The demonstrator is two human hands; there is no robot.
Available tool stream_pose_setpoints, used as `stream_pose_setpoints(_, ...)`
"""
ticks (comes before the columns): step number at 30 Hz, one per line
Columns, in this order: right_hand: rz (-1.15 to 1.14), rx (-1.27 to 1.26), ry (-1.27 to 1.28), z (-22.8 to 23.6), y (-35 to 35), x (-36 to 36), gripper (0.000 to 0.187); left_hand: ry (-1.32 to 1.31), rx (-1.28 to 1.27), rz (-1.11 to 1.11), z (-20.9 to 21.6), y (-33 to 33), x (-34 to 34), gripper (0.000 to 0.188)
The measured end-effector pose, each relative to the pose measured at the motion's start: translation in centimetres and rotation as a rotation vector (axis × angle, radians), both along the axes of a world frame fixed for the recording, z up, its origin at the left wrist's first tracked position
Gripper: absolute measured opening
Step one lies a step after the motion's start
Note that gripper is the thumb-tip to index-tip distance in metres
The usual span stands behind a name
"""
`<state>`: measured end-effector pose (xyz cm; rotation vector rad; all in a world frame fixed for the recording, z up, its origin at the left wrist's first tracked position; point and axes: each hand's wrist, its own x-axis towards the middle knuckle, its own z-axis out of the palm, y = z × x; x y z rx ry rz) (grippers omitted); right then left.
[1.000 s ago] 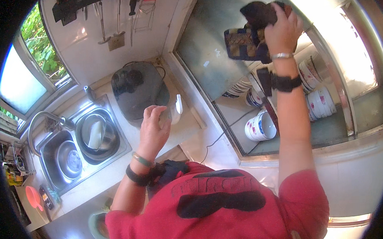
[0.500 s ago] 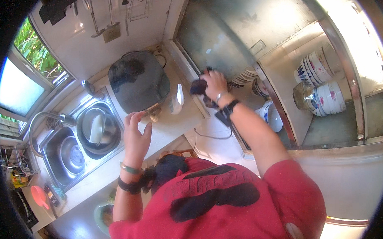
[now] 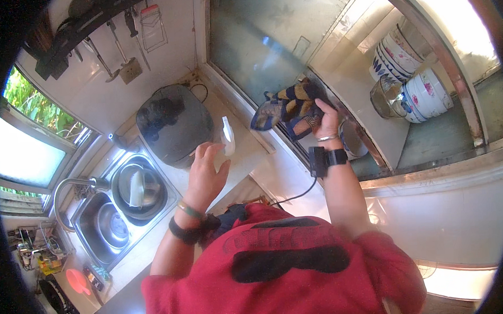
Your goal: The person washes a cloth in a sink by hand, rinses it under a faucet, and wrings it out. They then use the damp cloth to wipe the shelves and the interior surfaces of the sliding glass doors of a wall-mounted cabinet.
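My right hand [image 3: 324, 119] grips a dark blue and yellow striped cloth [image 3: 286, 108] and presses it against the lower edge of the glass cabinet door [image 3: 257, 39]. A watch and a bracelet sit on that wrist. My left hand [image 3: 206, 173] hovers open, fingers spread, over the white counter [image 3: 246, 154], just below a small white spray bottle [image 3: 228, 136]. It holds nothing. My red shirt fills the lower part of the view.
A round dark lidded cooker [image 3: 174, 125] stands on the counter's far end. A double steel sink [image 3: 116, 210] holds bowls and a pan. Stacked patterned bowls [image 3: 411, 77] and a glass jar [image 3: 385, 98] sit on the cabinet shelf. Utensils [image 3: 127, 67] hang on the wall.
My right hand came down from high on the cabinet with the cloth to the door's lower edge. My left hand shifted slightly toward the spray bottle and stayed open.
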<state>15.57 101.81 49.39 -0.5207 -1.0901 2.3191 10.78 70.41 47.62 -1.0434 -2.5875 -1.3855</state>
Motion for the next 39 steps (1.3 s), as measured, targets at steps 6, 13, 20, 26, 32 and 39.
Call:
stream_pose_setpoints(6,-0.124,0.48,-0.166,-0.9,-1.1,-3.7,0.034,-0.145,-0.068,0.021,-0.9,-1.9,1.0,0.035)
stream_pose_setpoints(13,-0.337,0.852,-0.417,-5.3,-2.8,-5.4,0.042,-0.098,-0.117,0.063,-1.5,-2.9,1.1,0.035)
stream_pose_setpoints(20,-0.286,0.837,-0.871,-11.4,-2.2,-4.9,0.043,-0.163,-0.129,0.063,-0.8,-2.7,0.8,0.035)
stream_pose_setpoints(26,-0.163,0.533,-0.146,0.0,-2.8,-4.4,0.032,-0.135,-0.089,0.045,-1.9,-1.6,1.0,0.035)
stream_pose_setpoints(32,-0.422,0.949,-0.384,-4.2,-3.2,-4.8,0.042,-0.097,-0.118,0.012,-2.9,-1.0,1.8,0.036)
stream_pose_setpoints(39,-0.235,1.031,-0.532,-6.7,-1.6,-5.0,0.045,-0.112,-0.09,-0.052,-1.4,0.0,2.1,0.033)
